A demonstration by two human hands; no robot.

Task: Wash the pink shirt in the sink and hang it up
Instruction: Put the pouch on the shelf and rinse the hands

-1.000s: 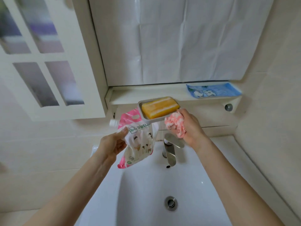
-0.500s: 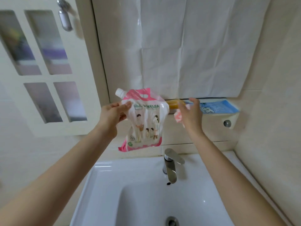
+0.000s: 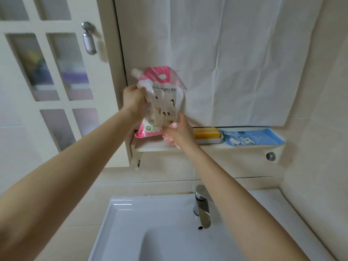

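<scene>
My left hand (image 3: pixel 133 99) grips a pink and white detergent pouch (image 3: pixel 161 98) by its upper left side, the spout pointing up-left. The pouch's bottom sits at the left end of the white shelf (image 3: pixel 156 146). My right hand (image 3: pixel 179 131) holds the bunched pink shirt (image 3: pixel 168 139) in its palm while its fingers touch the pouch's lower right edge. The white sink (image 3: pixel 131 219) lies below, with a chrome tap (image 3: pixel 202 208) at its back.
A steel dish with a yellow soap bar (image 3: pixel 206 133) and a blue packet (image 3: pixel 252 139) lie on the shelf to the right. White sheeting (image 3: pixel 235 63) covers the wall above. A white glazed door (image 3: pixel 52 72) stands at left.
Both hands rose from over the sink to the shelf. The pouch moved up and right onto the shelf's left end, and my right hand with the shirt came against it.
</scene>
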